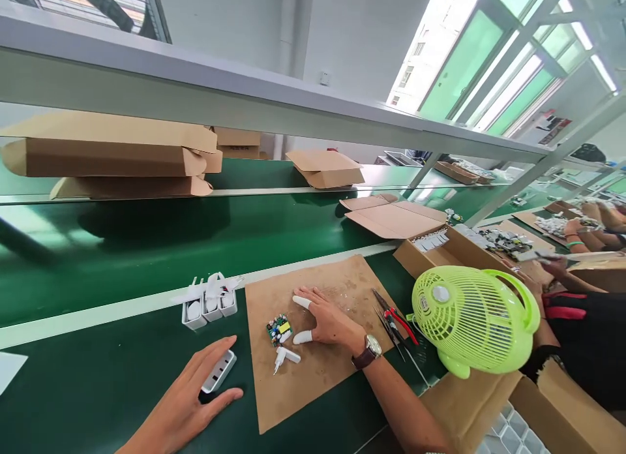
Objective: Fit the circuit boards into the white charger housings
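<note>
My left hand (188, 392) is at the lower left, thumb and fingers apart around a white housing with ports (218, 372) on the green table. Whether the fingers touch the housing is unclear. My right hand (325, 318) lies spread on a brown cardboard sheet (313, 398), with white covers on two fingertips and a watch at the wrist. Just left of it are a small green circuit board (279, 329) and a white plug piece (286, 357). Several white housings with parts inside (209, 304) stand beyond my left hand.
Red-handled pliers (401, 325) and tweezers lie right of my right hand, beside a lime-green fan (472, 320). Open cardboard boxes (457, 248) stand behind and below the fan. A shelf beam (274, 92) crosses above. Other people's arms are at the right.
</note>
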The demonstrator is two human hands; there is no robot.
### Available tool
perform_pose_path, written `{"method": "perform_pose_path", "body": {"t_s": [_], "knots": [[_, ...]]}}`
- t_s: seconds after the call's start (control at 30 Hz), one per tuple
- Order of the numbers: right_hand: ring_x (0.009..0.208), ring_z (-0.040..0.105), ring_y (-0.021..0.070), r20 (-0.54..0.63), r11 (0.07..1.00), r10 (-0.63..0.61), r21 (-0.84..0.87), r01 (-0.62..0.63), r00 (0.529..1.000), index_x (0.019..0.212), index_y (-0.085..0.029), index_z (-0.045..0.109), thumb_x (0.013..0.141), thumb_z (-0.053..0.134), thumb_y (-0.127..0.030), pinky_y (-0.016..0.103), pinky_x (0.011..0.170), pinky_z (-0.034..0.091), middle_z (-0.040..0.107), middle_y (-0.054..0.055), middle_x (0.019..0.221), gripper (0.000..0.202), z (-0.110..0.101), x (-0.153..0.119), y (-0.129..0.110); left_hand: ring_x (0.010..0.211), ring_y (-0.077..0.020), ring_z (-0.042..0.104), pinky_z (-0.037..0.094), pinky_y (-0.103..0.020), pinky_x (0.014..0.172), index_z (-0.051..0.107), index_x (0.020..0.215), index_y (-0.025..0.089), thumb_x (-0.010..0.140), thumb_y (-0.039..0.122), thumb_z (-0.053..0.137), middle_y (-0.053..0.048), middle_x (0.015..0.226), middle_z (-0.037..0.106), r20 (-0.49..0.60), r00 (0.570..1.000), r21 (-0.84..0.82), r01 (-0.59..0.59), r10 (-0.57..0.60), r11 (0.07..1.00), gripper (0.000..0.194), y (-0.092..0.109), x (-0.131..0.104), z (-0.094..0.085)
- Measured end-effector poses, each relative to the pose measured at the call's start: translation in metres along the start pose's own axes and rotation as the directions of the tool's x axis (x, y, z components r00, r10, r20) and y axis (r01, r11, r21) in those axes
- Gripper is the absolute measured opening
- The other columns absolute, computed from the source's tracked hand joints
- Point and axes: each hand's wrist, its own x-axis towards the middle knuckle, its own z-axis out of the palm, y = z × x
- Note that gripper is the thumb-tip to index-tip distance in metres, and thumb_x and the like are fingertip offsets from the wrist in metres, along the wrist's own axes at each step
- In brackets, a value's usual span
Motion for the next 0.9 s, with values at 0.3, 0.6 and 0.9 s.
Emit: {"method": "perform_pose_path", "body": {"t_s": [0.3, 0.6, 0.9], "knots": [[0.157, 0.029, 0.0332, 0.004, 0.999, 0.010, 0.032, -0.010, 1.000, 0.160, -0.019, 0.039, 0.075, 0.090, -0.052, 0.055, 0.131, 0.020, 0.039, 0.018, 0.165, 0.104, -0.001, 0.003, 0.002, 0.125, -0.0253, 0.069, 0.061, -0.035, 0.102, 0.047, 0.151, 0.036, 0.098, 0.041, 0.066, -0.005, 0.141, 0.067, -0.010, 1.000, 0.002, -0.011, 0.011, 1.000, 0.057, 0.013, 0.008, -0.007], [0.157, 0.029, 0.0326, -0.027, 0.999, -0.018, 0.049, 0.019, 0.999, 0.161, -0.025, 0.038, 0.081, 0.087, -0.047, 0.058, 0.131, 0.021, 0.038, 0.015, 0.166, 0.096, 0.002, 0.009, 0.011, 0.117, -0.0254, 0.071, 0.060, -0.038, 0.101, 0.052, 0.146, 0.028, 0.100, 0.043, 0.063, -0.010, 0.131, 0.070, -0.129, 0.991, 0.066, -0.014, 0.022, 0.998, 0.049, 0.017, 0.009, -0.008], [0.158, 0.028, 0.0315, -0.001, 1.000, -0.004, 0.022, 0.004, 1.000, 0.160, -0.025, 0.040, 0.086, 0.082, -0.042, 0.059, 0.131, 0.020, 0.038, 0.014, 0.167, 0.087, 0.000, 0.008, 0.008, 0.111, -0.0255, 0.073, 0.061, -0.039, 0.098, 0.053, 0.144, 0.027, 0.099, 0.048, 0.062, -0.009, 0.127, 0.071, -0.229, 0.973, 0.095, 0.057, -0.034, 0.994, 0.050, 0.009, 0.007, -0.019]]}}
